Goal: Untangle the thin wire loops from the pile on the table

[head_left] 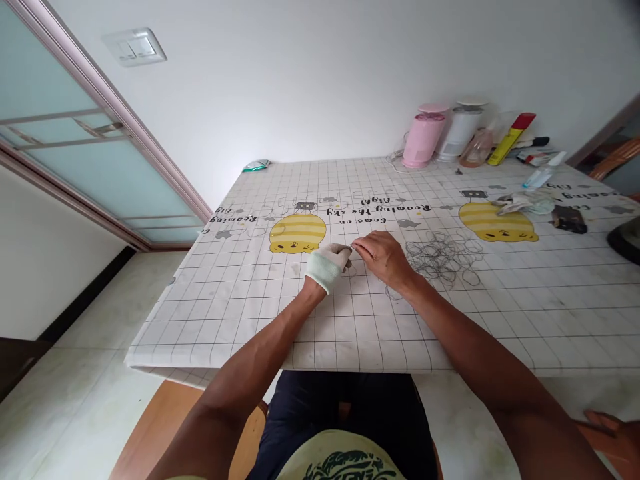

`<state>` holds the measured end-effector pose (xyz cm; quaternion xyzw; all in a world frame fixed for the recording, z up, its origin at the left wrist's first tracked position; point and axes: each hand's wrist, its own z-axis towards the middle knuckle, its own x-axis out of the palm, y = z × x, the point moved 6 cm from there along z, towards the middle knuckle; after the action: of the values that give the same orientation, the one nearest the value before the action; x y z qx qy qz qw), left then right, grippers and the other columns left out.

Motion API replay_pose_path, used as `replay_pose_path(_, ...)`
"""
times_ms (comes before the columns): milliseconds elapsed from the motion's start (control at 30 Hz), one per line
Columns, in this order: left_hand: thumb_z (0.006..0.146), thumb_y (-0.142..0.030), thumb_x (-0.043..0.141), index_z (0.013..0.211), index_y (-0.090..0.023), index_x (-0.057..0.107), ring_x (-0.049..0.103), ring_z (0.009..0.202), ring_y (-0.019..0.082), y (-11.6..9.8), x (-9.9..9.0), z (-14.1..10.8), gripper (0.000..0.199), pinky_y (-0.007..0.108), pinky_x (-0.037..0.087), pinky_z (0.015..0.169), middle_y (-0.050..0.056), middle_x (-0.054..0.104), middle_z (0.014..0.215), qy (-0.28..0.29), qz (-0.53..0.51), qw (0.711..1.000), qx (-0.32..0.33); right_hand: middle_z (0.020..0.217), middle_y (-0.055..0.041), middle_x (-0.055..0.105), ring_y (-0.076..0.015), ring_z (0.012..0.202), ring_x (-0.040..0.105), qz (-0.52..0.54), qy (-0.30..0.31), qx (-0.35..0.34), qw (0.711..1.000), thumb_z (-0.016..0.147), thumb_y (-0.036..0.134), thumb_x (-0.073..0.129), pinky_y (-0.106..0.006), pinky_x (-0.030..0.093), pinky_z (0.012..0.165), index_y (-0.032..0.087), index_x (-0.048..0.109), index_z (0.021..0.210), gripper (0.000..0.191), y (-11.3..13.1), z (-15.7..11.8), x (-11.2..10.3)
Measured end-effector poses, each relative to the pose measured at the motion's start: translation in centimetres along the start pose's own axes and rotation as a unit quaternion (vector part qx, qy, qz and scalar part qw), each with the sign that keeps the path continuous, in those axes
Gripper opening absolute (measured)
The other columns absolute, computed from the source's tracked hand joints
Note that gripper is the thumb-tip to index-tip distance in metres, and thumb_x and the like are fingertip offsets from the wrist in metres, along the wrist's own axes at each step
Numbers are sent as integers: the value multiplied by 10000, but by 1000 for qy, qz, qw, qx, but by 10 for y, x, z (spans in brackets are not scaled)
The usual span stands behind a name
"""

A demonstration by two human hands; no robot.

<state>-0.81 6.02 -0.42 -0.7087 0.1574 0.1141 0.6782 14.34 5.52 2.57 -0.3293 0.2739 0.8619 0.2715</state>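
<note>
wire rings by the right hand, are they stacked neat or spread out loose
Spread out loose: the wire rings lie flat in an overlapping scatter on the tablecloth, beside the right hand.

bare tablecloth (240,313) left, wire rings (443,257) right, bottles (430,137) perhaps crowding far edge

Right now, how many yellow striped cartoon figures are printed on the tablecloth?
2. One yellow figure lies just beyond the gloved left hand; the other is further right, past the pile of wire rings. Clutter might hide more.
</note>
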Motion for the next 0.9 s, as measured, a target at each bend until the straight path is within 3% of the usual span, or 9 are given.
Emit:
replay_pose_path(200,941,-265,509,934,-235,798,664,729,191,-11,0,-5,290,296,461,719,13,724,692,-13,118,993,31,647,-32,632,-205,668,545,-63,17,-33,997,1105,318,458,-381,403,728,228,696,802,396,6,-2,-1)
replay_pose_path(367,975,-249,451,770,-218,710,642,734,199,-14,5,-10,332,309,424,690,32,710,708,-1,154,988,34,645,-31,596,-192,635,500,-76,28,-44,996,1114,290,416,-365,401,695,213,659,771,427,8,-5,6)
replay_pose_path(700,990,-252,490,723,-220,642,579,672,208,1,15,-4,309,320,386,674,41,651,680,19,169,985,34,776,-63,700,-214,725,616,19,72,-47,996,1082,251,464,-368,480,724,220,754,952,319,-5,-7,15)
replay_pose_path(900,978,-231,533,784,-215,707,634,761,239,8,16,-1,261,324,420,728,53,644,689,-6,192,980,45,771,-56,713,-223,706,646,69,82,-37,994,1057,290,518,-377,502,704,240,781,952,288,-9,-4,12)
